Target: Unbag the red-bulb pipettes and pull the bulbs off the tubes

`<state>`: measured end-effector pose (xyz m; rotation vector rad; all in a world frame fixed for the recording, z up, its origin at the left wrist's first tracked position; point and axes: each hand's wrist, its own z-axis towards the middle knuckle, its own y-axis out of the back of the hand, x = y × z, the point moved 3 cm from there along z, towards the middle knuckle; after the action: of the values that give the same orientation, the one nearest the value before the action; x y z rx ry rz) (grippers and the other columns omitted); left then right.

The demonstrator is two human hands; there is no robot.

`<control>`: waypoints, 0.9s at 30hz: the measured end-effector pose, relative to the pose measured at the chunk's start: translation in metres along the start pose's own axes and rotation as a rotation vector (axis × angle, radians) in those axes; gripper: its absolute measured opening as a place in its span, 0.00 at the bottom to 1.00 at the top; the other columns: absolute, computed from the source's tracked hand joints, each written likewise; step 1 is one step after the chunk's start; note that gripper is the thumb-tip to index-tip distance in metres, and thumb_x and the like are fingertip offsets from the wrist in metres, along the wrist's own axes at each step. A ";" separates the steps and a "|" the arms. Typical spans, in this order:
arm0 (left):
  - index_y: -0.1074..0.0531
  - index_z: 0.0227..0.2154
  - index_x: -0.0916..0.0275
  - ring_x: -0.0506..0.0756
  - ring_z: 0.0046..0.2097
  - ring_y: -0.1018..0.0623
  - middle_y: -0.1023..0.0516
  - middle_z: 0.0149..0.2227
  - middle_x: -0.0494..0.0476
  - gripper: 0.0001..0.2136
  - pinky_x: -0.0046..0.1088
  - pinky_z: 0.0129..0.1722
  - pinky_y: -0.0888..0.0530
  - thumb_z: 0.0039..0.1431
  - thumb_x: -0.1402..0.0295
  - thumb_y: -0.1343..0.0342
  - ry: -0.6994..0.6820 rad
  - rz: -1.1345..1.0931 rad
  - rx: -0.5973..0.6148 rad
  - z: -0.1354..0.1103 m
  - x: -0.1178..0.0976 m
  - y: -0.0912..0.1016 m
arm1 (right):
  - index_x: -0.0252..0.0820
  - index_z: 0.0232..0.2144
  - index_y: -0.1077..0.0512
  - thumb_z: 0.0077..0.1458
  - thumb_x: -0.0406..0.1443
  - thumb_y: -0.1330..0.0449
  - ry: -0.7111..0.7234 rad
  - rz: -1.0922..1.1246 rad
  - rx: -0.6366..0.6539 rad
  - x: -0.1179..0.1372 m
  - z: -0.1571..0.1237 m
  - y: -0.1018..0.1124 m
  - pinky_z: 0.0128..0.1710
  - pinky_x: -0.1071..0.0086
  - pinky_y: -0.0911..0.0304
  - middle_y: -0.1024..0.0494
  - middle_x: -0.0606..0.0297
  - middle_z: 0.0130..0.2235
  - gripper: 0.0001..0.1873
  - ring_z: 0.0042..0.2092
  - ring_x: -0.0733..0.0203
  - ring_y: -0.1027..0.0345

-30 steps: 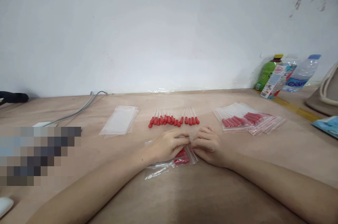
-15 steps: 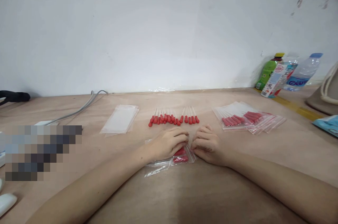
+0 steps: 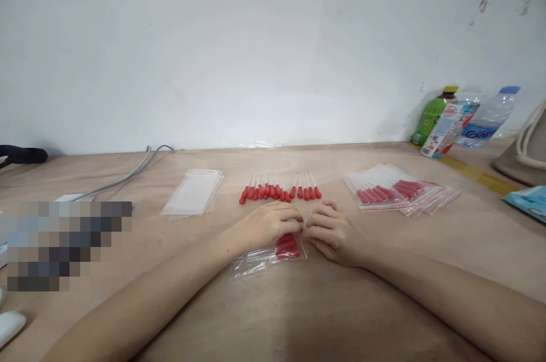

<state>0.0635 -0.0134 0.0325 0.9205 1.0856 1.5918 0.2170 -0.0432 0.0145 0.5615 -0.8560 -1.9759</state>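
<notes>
Bag (image 3: 256, 263) of crinkled plastic around red cylinders (image 3: 288, 247) lies clamped in left hand's (image 3: 273, 223) and right hand's (image 3: 335, 233) grip.

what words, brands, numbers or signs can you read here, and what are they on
"Gan", possibly cut off: on the clear water bottle.
Leaning bottle with white label: print and red mark too blurred.
Green yellow-capped bottle: lettering too small.
Plastic zip bags: no legible text.

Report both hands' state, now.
Left hand: curled over a clear zip bag of red-bulbed droppers; grip unclear.
Right hand: fingers curled at the bag's edge; grip unclear.
</notes>
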 end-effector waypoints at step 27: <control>0.42 0.52 0.62 0.56 0.51 0.32 0.32 0.50 0.61 0.18 0.37 0.50 0.33 0.60 0.65 0.53 0.383 -0.194 -0.078 -0.043 -0.005 0.011 | 0.43 0.32 0.28 0.56 0.33 0.50 -0.397 0.328 0.203 -0.012 0.003 -0.004 0.37 0.66 0.45 0.26 0.65 0.29 0.10 0.35 0.62 0.38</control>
<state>0.0218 -0.0294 0.0286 0.4501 1.3208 1.6710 0.2189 -0.0302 0.0142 0.1236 -1.3145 -1.7297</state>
